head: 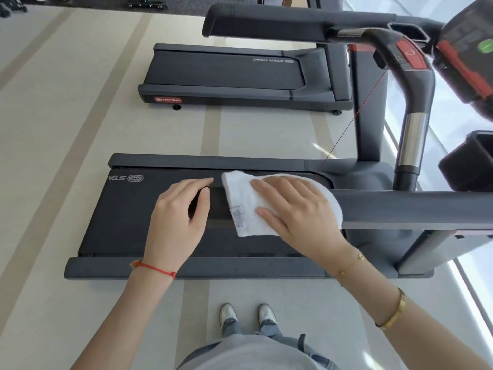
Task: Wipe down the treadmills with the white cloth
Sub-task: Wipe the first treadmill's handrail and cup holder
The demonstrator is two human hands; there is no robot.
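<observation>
**Item: wiping station, near treadmill**

**Landmark:** near treadmill (138, 217), lying crosswise before the person, its belt dark, its console end to the right.

**Step in hand (judged):** wiping of the near treadmill, with the cloth at the console end of it. Whether it is pressed to the belt or to the side handrail (416, 209) that crosses there cannot be told from above. The belt toward the logo end reads as not yet covered, though nothing shows which parts have been wiped.

**White cloth** (240, 201): folded, care label showing, spread over the console end of the near treadmill, beside the far side rail (213, 160).

**Right hand** (296, 209): grip wide, fingers straight and spread, palm flat on the cloth, pressing rather than pinching it. Two gold bracelets on this arm.

**Left hand** (178, 214): just beside the cloth on the logo side, over the belt; fingers loosely curled, index extended, grip holding nothing. Contact with the belt cannot be told. Red cord at the wrist.

**Next move (judged):** a flat sweep of the cloth along the belt toward the logo end, keeping even palm pressure so the fold does not bunch; then rails and handles.

**Second treadmill** (226, 73): beyond the near treadmill, across a strip of floor (80, 116); probably a later step.
</observation>
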